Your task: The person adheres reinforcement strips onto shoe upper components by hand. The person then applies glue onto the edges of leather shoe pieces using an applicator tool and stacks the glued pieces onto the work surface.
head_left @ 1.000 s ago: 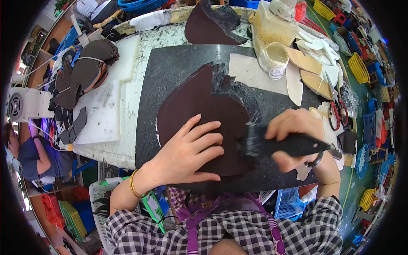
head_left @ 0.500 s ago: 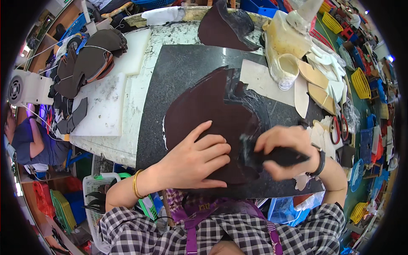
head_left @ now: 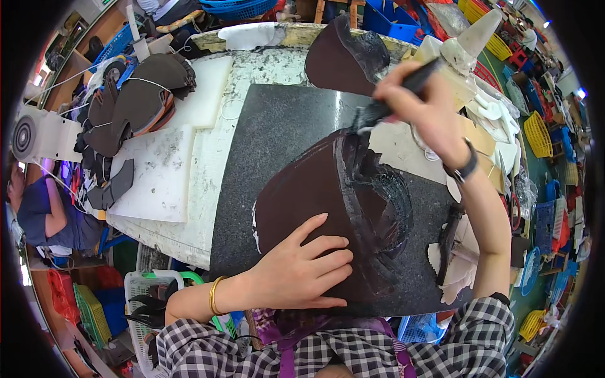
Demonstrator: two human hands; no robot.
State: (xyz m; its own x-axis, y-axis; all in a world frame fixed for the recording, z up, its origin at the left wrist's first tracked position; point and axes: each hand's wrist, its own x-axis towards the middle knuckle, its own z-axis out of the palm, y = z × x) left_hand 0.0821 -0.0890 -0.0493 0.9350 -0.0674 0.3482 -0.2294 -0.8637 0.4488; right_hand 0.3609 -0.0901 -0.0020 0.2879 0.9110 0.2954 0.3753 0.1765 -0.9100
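Note:
A dark maroon, leather-like piece (head_left: 301, 192) lies flat on a black stone slab (head_left: 242, 157). My left hand (head_left: 305, 268) rests on its near left part, fingers spread and pressing down. Beyond the piece, my right hand (head_left: 432, 113) grips a black-handled brush (head_left: 373, 118). The bristles are at the far edge of the piece, blurred by motion; whether they touch it I cannot tell. Shiny wet streaks (head_left: 354, 220) run down the right side of the piece. A second maroon piece (head_left: 334, 66) with a glossy dark edge lies behind the slab.
White boards (head_left: 154, 183) and a tied stack of dark cut pieces (head_left: 148, 94) lie on the left. A glue-crusted container (head_left: 466, 47), pale cutouts (head_left: 495, 120) and red-handled scissors (head_left: 515, 211) are on the right. Someone sits at far left (head_left: 47, 208).
My right hand has swept the brush from the near right of the piece to its far edge. A long wet streak shows where it passed. My left hand stays on the piece.

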